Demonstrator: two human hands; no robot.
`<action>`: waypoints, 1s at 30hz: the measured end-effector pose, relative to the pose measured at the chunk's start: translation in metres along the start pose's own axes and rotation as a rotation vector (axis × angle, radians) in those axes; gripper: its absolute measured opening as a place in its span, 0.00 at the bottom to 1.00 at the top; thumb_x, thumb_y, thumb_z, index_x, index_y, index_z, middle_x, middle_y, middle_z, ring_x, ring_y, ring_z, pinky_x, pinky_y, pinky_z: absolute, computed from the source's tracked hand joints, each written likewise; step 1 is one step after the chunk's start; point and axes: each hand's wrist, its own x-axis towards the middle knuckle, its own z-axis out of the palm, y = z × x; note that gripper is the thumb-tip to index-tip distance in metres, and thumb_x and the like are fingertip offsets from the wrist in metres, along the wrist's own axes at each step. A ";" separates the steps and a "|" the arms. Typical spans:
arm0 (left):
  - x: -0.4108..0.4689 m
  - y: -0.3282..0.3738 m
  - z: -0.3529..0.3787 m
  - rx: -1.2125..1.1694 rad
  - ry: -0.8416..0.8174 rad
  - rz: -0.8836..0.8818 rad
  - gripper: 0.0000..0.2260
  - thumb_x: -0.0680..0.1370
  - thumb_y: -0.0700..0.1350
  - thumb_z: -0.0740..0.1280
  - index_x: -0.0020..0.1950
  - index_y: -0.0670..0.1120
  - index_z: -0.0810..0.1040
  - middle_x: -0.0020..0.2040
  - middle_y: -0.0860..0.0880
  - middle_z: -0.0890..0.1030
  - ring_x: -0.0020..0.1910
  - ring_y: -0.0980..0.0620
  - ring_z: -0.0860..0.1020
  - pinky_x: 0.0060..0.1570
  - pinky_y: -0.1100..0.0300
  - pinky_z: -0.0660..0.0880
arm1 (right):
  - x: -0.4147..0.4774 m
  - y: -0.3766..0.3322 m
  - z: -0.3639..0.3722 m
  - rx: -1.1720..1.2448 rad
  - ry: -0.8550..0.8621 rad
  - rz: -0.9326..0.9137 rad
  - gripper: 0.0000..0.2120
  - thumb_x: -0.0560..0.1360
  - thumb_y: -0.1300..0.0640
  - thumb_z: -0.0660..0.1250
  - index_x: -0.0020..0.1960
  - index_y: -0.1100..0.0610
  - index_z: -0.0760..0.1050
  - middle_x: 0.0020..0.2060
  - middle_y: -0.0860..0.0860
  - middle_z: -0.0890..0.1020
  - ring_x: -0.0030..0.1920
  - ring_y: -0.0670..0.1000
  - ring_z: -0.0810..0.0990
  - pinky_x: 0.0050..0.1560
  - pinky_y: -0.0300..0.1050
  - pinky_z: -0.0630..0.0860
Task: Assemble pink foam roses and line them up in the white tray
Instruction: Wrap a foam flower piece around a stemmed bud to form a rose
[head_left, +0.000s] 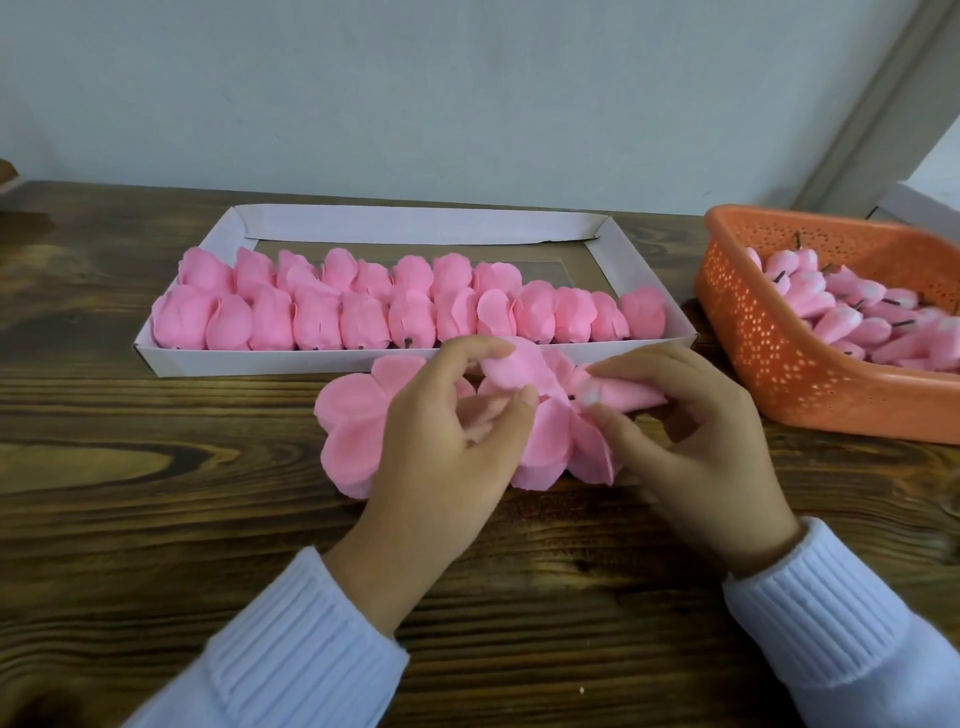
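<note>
pink foam rose (550, 436) in assembly, just in front of the white tray (260, 358).
my right hand (696, 431) pinches its bud (628, 396); my left hand (441, 441) pinches 1 petal (514, 366). finished roses (317, 322) lie in 2 rows in the tray; orange basket (769, 353) at right.

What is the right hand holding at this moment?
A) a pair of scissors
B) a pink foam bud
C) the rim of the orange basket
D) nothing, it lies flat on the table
B: the right hand pinches a pink foam bud between thumb and fingers, while the left hand grips the pink petals.
</note>
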 end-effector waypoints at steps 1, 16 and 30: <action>0.001 0.000 0.000 -0.034 0.006 -0.016 0.11 0.73 0.42 0.72 0.54 0.49 0.76 0.39 0.56 0.79 0.30 0.63 0.76 0.33 0.73 0.70 | 0.000 0.000 0.000 0.018 0.013 -0.011 0.09 0.70 0.60 0.72 0.51 0.57 0.81 0.47 0.50 0.82 0.50 0.44 0.79 0.52 0.39 0.75; 0.005 -0.015 -0.002 -0.068 0.103 -0.150 0.18 0.70 0.40 0.75 0.48 0.58 0.73 0.51 0.53 0.80 0.48 0.51 0.80 0.49 0.55 0.77 | -0.002 -0.007 0.003 0.108 -0.004 -0.102 0.08 0.72 0.55 0.70 0.49 0.59 0.78 0.45 0.49 0.81 0.47 0.49 0.79 0.49 0.44 0.75; -0.005 0.005 0.001 -0.363 -0.146 0.181 0.32 0.76 0.45 0.63 0.74 0.53 0.48 0.58 0.42 0.78 0.62 0.47 0.78 0.63 0.53 0.72 | -0.003 -0.010 0.006 0.177 -0.001 0.089 0.12 0.68 0.60 0.74 0.50 0.53 0.79 0.42 0.46 0.84 0.42 0.44 0.82 0.42 0.35 0.77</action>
